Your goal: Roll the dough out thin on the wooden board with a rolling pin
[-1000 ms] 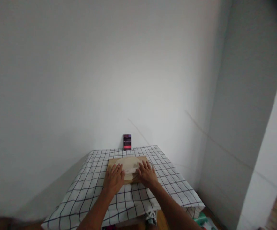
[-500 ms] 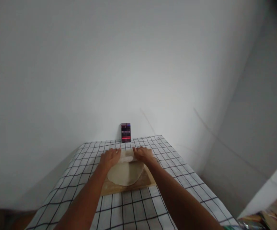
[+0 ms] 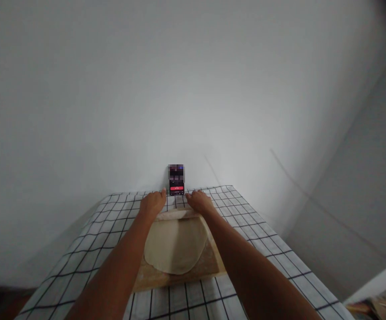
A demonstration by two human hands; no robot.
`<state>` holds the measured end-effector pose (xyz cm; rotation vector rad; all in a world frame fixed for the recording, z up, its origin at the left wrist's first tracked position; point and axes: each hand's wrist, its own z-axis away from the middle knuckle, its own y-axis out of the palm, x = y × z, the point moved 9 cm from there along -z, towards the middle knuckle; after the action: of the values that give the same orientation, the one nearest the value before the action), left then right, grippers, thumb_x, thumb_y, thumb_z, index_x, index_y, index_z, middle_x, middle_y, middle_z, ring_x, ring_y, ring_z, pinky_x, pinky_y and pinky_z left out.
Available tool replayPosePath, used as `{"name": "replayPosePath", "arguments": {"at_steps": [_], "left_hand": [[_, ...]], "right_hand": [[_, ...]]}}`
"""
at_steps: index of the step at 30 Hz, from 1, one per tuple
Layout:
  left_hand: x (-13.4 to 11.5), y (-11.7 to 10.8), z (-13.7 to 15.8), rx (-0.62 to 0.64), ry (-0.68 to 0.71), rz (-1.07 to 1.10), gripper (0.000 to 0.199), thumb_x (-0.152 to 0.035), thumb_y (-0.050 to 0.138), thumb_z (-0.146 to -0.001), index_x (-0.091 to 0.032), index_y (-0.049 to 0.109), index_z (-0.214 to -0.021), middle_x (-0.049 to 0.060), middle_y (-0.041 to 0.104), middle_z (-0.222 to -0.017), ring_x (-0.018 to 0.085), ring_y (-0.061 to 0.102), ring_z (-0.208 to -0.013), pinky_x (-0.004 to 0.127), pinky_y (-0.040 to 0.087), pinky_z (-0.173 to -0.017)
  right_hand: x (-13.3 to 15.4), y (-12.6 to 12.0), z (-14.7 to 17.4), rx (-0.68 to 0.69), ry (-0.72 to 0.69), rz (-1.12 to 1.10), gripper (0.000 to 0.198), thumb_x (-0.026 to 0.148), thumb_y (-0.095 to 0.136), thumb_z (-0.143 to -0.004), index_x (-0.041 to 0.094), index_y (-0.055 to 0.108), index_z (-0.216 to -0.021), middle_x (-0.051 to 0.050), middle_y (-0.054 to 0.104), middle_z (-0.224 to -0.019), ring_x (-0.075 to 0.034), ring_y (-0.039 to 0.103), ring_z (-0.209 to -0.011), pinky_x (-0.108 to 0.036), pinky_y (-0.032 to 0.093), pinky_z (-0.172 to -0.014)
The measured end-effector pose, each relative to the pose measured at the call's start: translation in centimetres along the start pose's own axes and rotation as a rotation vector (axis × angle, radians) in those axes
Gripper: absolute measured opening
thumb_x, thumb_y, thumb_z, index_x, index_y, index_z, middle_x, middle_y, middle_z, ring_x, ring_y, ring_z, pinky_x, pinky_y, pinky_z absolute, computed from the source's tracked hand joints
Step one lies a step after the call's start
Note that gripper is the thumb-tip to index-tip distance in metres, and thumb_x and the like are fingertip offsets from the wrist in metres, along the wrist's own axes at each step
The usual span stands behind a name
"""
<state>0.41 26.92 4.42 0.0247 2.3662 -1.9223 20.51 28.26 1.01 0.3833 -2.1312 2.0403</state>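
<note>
The sheet of dough [image 3: 175, 246] is lying flat on the wooden board [image 3: 209, 263], covering most of its middle. Its rounded end is stopping short of the board's near edge, leaving bare wood along that edge and at the near right corner. A darker band of shade is crossing the dough's right half. The left forearm is hiding much of the board's left edge.

A pale rolling pin [image 3: 178, 215] is lying crosswise near the board's far edge, over the far end of the dough. The left hand [image 3: 152, 203] is bearing down at the pin's left end and the right hand [image 3: 199, 201] at its right end; the hands are covering both ends, so exact contact cannot be confirmed. The left thumb is pointing up and away. The remaining fingers are facing away from view; whether they are together, apart or clamped on the pin cannot be told.

The board is resting on a table [image 3: 263, 235] dressed in white cloth with dark grid lines, its near edge lying well inside the cloth. A phone [image 3: 177, 181] is standing upright at the table's far edge, against the pale wall [image 3: 193, 89], its screen showing a red bar.
</note>
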Motion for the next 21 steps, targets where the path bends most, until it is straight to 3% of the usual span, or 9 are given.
{"name": "replayPosePath", "arguments": {"at_steps": [10,17,21], "left_hand": [[0.1,0.1,0.6,-0.001,0.024,-0.003,0.064,-0.045,0.021,-0.102,-0.012,0.076,-0.102,0.019,0.076,-0.103,0.029,0.072,-0.1,0.038,0.052,-0.085],[-0.5,-0.4,3.1,0.006,0.099,-0.019,0.053,-0.04,0.03,-0.1,-0.014,0.076,-0.102,0.017,0.075,-0.109,0.025,0.07,-0.103,0.034,0.051,-0.087],[-0.8,-0.6,5.2,0.013,0.154,-0.05,0.049,-0.035,0.03,-0.101,-0.014,0.074,-0.106,0.017,0.073,-0.113,0.026,0.068,-0.107,0.037,0.05,-0.092]], "right_hand": [[0.1,-0.4,0.9,-0.03,0.006,-0.005,0.058,0.056,0.028,-0.101,0.016,0.063,-0.124,-0.02,0.061,-0.132,-0.032,0.058,-0.12,-0.048,0.043,-0.097],[0.4,-1.0,3.9,-0.051,0.017,0.014,0.054,0.05,0.032,-0.098,0.016,0.067,-0.12,-0.018,0.065,-0.127,-0.032,0.062,-0.116,-0.046,0.046,-0.094],[0.4,-1.4,6.0,-0.081,0.005,0.03,0.053,0.048,0.03,-0.099,0.016,0.069,-0.116,-0.017,0.069,-0.119,-0.031,0.065,-0.109,-0.045,0.048,-0.092]]}}
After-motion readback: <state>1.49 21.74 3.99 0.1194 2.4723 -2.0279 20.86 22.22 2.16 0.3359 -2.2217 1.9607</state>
